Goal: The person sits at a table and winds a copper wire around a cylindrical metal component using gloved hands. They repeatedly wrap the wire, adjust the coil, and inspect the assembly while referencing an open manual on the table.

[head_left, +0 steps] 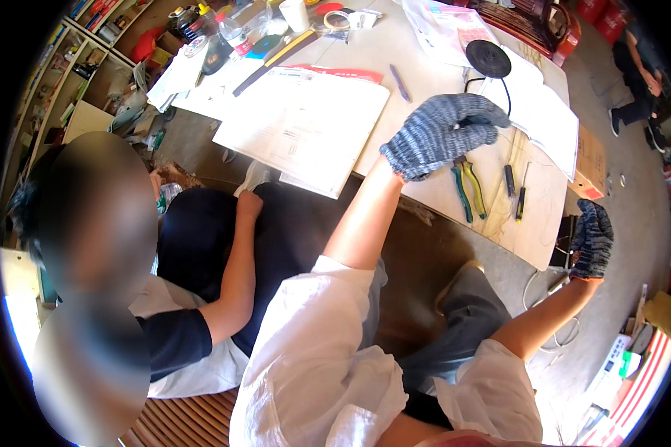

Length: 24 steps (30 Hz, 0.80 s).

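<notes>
My left hand (446,135), in a grey-and-black knitted glove, is over the front of the table (531,237). Its fingers curve toward the thumb with a gap between them, and nothing shows clearly in the grip. Just beyond the fingertips, a thin black cable (509,98) loops from a black round disc (488,59). Below the glove lie pliers with green and yellow handles (473,192), a short dark-handled tool (509,181) and a screwdriver (520,204). Off the table's right edge, my gloved right hand (593,240) is raised, its fingers extended and apparently holding nothing.
Large paper sheets (298,119) overhang the front edge, with a long yellow-and-black tool (276,62) across them. An open booklet (544,112) and a pen (400,83) lie nearby. Bottles (235,36) stand at the back. A co-worker (194,320) sits close on my left. A box (590,162) stands right.
</notes>
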Motion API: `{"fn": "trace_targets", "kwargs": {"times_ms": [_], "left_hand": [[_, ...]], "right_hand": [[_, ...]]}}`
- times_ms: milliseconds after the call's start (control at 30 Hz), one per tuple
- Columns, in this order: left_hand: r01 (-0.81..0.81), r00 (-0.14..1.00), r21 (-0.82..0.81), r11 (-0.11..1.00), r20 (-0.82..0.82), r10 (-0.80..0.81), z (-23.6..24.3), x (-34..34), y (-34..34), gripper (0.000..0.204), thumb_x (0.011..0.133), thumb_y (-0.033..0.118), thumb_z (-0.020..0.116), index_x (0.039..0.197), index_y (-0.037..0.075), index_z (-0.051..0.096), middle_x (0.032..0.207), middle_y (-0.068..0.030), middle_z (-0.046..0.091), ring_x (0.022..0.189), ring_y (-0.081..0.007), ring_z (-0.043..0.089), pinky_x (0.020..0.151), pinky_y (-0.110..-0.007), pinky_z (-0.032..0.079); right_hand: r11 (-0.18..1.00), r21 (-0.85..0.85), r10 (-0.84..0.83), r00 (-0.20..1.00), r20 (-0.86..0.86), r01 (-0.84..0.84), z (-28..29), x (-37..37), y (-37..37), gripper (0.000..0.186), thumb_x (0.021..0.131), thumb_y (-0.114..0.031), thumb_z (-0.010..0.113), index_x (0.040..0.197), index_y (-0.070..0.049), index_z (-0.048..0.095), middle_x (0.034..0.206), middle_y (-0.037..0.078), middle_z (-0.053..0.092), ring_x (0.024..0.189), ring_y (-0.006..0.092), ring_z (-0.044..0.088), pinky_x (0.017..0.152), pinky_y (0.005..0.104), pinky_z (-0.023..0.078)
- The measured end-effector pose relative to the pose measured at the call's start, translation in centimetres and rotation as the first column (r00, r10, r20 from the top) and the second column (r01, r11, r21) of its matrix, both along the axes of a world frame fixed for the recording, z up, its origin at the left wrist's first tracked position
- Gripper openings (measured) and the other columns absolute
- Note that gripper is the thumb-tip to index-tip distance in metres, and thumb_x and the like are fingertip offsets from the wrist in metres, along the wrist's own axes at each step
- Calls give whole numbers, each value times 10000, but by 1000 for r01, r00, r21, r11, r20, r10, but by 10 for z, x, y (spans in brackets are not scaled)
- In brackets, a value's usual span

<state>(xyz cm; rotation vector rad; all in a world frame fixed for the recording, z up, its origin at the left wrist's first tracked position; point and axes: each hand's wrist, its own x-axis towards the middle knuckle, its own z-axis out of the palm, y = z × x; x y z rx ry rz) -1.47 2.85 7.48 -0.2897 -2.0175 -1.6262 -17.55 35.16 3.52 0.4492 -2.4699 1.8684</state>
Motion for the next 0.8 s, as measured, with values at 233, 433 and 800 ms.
{"fn": "trace_targets", "kwargs": {"times_ms": [233, 433, 800], "left_hand": [[-394, 886, -647, 653, -80, 456, -47, 5, -42, 174, 806, 196, 625, 926, 79, 673, 859, -97, 658, 832, -228, 621, 755, -319, 480], [-38, 716, 255, 966, 681, -151, -35, 6, -32, 526, 893, 490, 464, 863, 3, 660, 815, -123, 662, 720, -172, 634, 648, -300, 499], [226, 905, 966, 125, -160, -395, -64, -33, 4, 432, 933, 365, 455, 1139, -11, 512, 688, -12, 488, 627, -133, 477, 620, -269, 426]], "right_hand": [[990, 130, -36, 978, -207, 64, -12, -10, -16, 178, 856, -82, 536, 972, -60, 668, 726, -34, 554, 589, 66, 449, 540, 221, 382], [989, 116, 114, 976, -184, -93, 13, 32, -66, 195, 882, -169, 556, 1004, -41, 638, 724, -29, 538, 573, 33, 438, 457, 196, 354], [714, 206, 670, 739, 78, -669, 21, 79, -116, 152, 838, -47, 580, 954, 15, 656, 844, 86, 682, 780, 152, 646, 717, 253, 504]]}}
